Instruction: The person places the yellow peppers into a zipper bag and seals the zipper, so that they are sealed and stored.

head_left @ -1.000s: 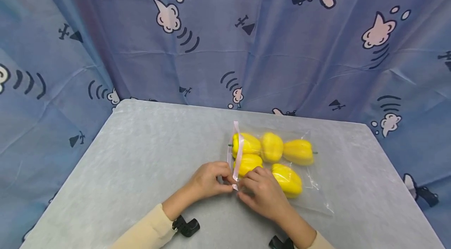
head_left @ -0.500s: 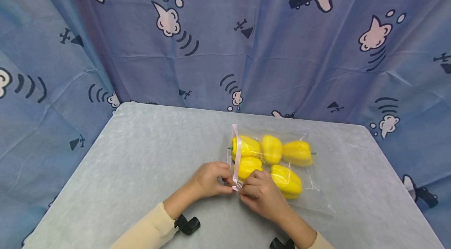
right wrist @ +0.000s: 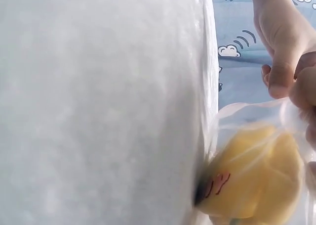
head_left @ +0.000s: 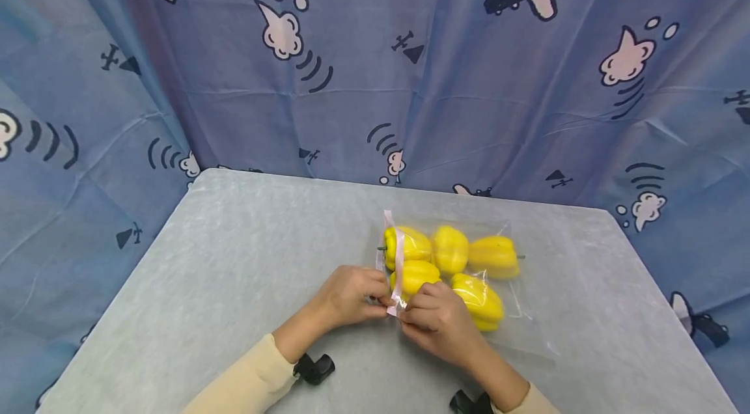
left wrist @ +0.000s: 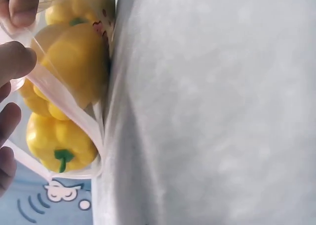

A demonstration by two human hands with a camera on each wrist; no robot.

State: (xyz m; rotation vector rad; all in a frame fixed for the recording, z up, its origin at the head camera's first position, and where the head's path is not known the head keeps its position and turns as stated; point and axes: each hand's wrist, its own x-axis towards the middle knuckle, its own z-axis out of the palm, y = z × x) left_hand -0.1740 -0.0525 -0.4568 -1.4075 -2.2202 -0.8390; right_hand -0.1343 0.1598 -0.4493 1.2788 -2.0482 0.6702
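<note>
The clear bag [head_left: 518,336] lies flat on the surface [head_left: 252,258], right of centre, its pink-edged mouth facing left and five yellow peppers inside. Both hands work at the near end of that mouth. The left hand [head_left: 354,295] pinches the near corner of the pink band [head_left: 399,264] between thumb and fingers; the right hand [head_left: 438,319], just beside it, has its fingers drawn in narrow on the clear film.

To handle this corner well, the two edges of the band should probably be brought level there first — they bow apart further along, towards the far end. A firm left pinch would anchor the corner, while a light pull from the right hand should take creases out of the film without dragging the bag. Watch the far-left pepper [head_left: 410,246]: its green stem [left wrist: 63,158] points out at the mouth and could snag between the edges. The near-left pepper [head_left: 416,276] also crowds the band, so easing it a little right would likely give the fingers more room.
</note>
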